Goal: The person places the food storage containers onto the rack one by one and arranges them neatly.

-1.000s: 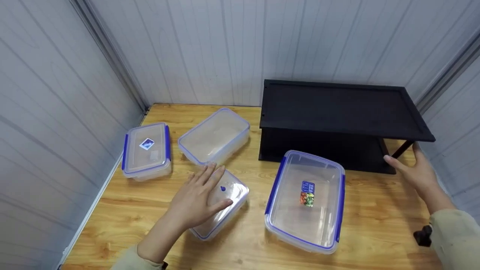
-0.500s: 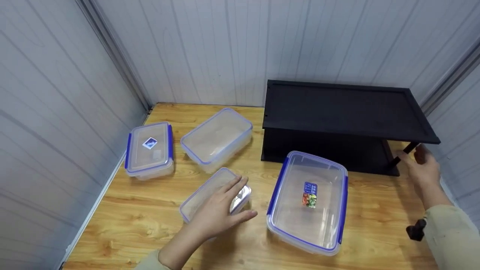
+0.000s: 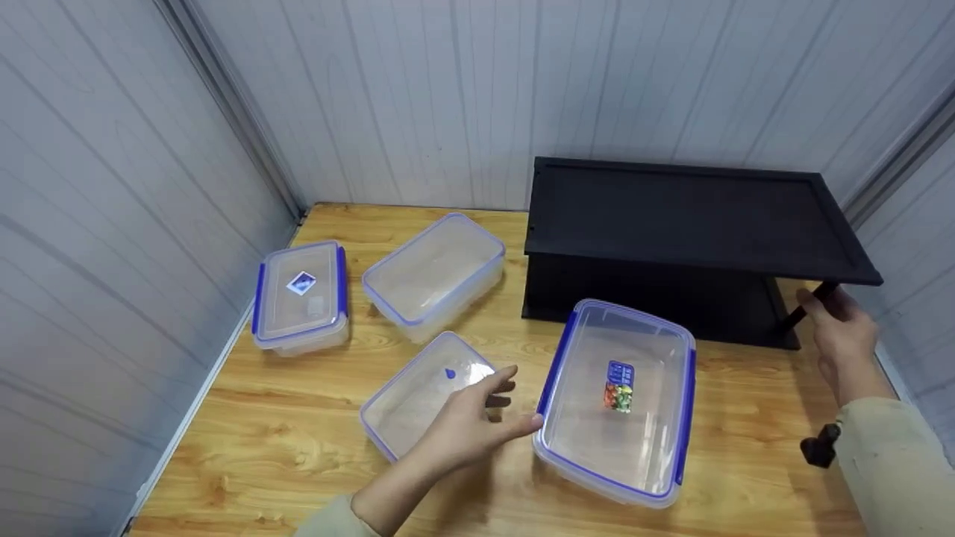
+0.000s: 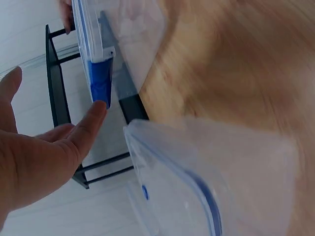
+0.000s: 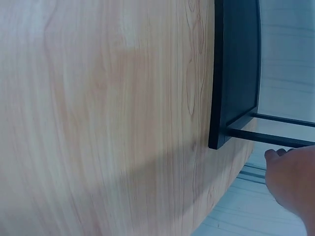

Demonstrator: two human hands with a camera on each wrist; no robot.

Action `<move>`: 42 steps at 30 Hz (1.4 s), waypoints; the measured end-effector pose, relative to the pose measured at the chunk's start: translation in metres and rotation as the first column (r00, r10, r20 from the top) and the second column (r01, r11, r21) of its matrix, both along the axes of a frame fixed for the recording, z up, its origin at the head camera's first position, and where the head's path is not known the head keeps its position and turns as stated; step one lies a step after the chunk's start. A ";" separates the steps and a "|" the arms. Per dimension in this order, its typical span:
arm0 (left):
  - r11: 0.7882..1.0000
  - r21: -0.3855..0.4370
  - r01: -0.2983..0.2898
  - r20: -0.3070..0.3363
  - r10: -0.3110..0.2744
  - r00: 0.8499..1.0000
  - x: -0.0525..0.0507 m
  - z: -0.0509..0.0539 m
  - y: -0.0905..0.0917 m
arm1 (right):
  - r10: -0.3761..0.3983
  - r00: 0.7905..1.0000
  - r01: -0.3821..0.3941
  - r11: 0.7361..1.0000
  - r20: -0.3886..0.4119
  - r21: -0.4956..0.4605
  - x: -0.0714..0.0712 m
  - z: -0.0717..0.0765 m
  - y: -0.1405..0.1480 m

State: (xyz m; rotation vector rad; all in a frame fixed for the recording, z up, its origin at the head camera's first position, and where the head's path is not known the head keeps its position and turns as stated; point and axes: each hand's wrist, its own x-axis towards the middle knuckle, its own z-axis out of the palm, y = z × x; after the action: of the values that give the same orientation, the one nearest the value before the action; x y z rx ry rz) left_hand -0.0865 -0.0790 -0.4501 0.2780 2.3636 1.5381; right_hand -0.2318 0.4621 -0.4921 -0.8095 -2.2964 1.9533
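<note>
My left hand (image 3: 466, 425) hovers between the small lidded box with a blue drop mark (image 3: 418, 388) and the large clear box with blue side clips (image 3: 615, 403). Its fingers are loosely bent, holding nothing; the thumb tip is beside the large box's left clip. In the left wrist view, a fingertip is close to that blue clip (image 4: 100, 81). At the right, my right hand (image 3: 843, 339) has its fingers around the front right post of the black two-level rack (image 3: 694, 216). The right wrist view shows part of this hand (image 5: 293, 179) by a post (image 5: 270, 139).
A lidded box with a diamond sticker (image 3: 302, 298) stands at the left of the wooden table (image 3: 246, 440). Right of it is another clear box with a pale blue rim (image 3: 436, 268). Panelled walls (image 3: 403, 97) enclose the back and sides. The large box stands before the rack.
My left hand has moved right, off the small box and toward the large one. My right hand has shifted slightly, its fingers closing round the rack's post.
</note>
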 end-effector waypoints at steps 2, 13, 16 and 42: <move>0.999 0.037 -0.035 0.067 0.033 0.997 0.001 -0.001 0.006 | -0.022 1.000 0.022 1.000 0.005 -0.012 -0.002 0.000 -0.001; 0.968 0.188 -0.166 0.293 0.106 0.950 0.001 -0.011 0.033 | -0.099 0.994 0.102 0.991 0.035 -0.087 -0.008 0.000 -0.004; 0.943 0.261 -0.209 0.369 0.103 0.924 -0.003 -0.017 0.037 | -0.111 0.993 0.114 0.990 0.045 -0.080 -0.009 -0.001 -0.004; 0.898 0.272 -0.347 0.590 0.129 0.797 -0.018 -0.045 0.047 | -0.201 0.978 0.205 0.970 0.050 -0.128 -0.012 -0.005 0.000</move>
State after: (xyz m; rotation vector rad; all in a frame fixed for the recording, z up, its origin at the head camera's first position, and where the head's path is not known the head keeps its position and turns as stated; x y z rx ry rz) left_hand -0.1049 -0.0323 -0.4947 -0.3810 1.6859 1.8620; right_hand -0.2437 0.4625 -0.4972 -1.0545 -2.0249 2.0305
